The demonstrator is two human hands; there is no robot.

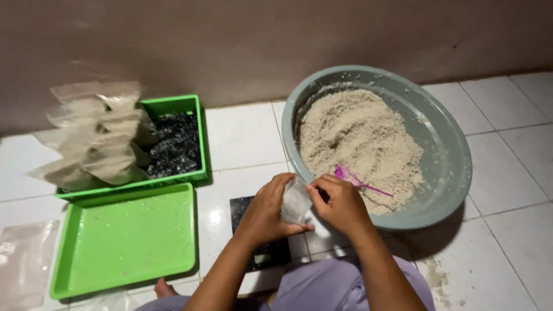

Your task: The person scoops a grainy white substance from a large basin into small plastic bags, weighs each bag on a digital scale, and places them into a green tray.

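Observation:
My left hand (266,210) and my right hand (340,204) both grip a small clear plastic bag (295,201) held between them, just above a black digital scale (262,242) on the floor. Right behind the hands stands a large grey basin (446,155) heaped with pale, crumbly grain mash (360,141). A pink plastic spoon (354,179) lies stuck in the mash near the basin's front rim, close to my right hand.
A green tray (127,239) lies at the left on the white tiled floor. Behind it a green crate (173,106) holds filled clear bags (95,138) stacked in a leaning pile. Loose clear plastic (23,262) lies at the far left. A brown wall runs behind.

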